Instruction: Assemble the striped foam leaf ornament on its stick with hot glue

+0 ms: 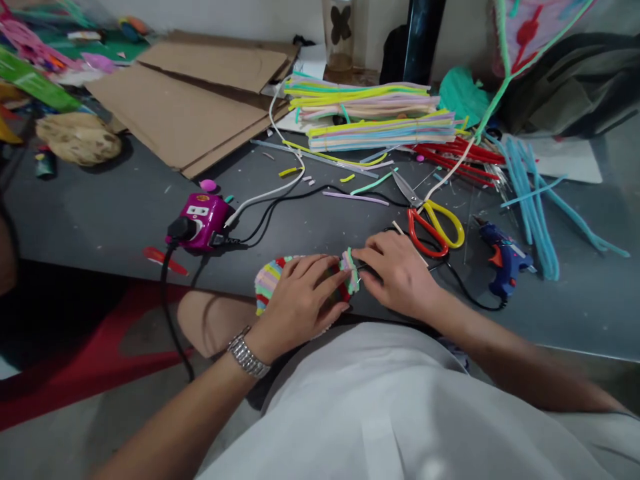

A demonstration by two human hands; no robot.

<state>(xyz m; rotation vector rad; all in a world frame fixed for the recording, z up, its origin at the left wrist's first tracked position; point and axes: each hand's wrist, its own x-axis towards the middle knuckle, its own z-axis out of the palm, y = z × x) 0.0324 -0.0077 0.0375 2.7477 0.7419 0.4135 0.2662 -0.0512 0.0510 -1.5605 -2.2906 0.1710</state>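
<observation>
A striped piece made of fuzzy pipe cleaners, in red, yellow, green, pink and blue, lies at the table's front edge. My left hand, with a metal watch on its wrist, is laid over it and holds it down, hiding its middle. At the piece's right end, the thumb and forefinger of my right hand grip the pale green and pink edge. Scissors with one red and one yellow handle lie just beyond my right hand. To its right rests a blue glue gun.
Bundled pipe cleaners lie at the back, with loose blue ones at right. A purple power adapter and its cables cross the left side. Cardboard sheets lie behind. A person's limb shows at the left edge.
</observation>
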